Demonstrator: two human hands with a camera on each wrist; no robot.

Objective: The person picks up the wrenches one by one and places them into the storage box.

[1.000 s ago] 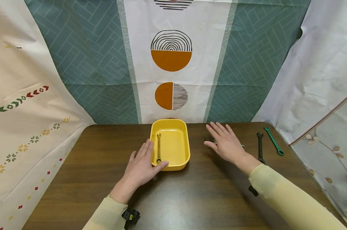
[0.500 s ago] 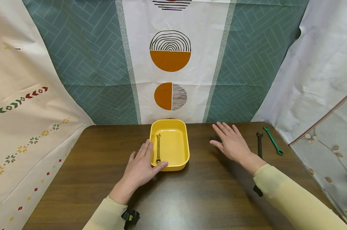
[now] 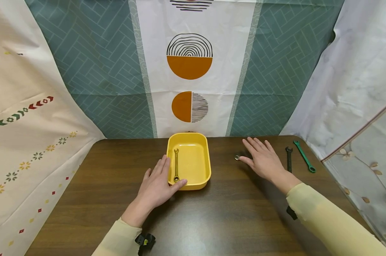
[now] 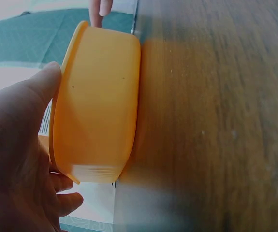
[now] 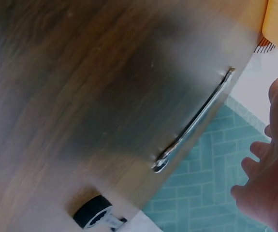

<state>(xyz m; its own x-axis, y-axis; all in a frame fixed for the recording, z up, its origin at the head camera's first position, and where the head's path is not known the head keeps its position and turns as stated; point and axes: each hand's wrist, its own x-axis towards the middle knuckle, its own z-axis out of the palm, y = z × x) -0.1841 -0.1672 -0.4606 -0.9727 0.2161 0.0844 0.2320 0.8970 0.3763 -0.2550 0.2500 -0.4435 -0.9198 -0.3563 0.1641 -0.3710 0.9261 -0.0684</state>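
Note:
A yellow tray [image 3: 194, 160] stands near the table's back edge, with a brass-coloured wrench [image 3: 176, 165] lying along its left side. My left hand [image 3: 156, 185] rests on the tray's rim, fingers straight along the left side and thumb over the front corner. In the left wrist view the thumb [image 4: 47, 82] touches the rim. My right hand [image 3: 264, 160] hovers palm down with fingers extended, holding nothing. Beneath it lies a silver wrench [image 5: 194, 121], mostly hidden in the head view, where one end [image 3: 237, 157] shows by the thumb.
To the right lie a black wrench [image 3: 289, 158], partly covered by the right forearm, and a green wrench [image 3: 304, 156] near the table's right edge. Patterned cloth [image 3: 116, 89] hangs behind the table [image 3: 212, 220], with more cloth at both sides.
My right hand has moved to the right, above the silver wrench, whose left end now shows beside the thumb. The left hand, tray and brass-coloured wrench have stayed in place.

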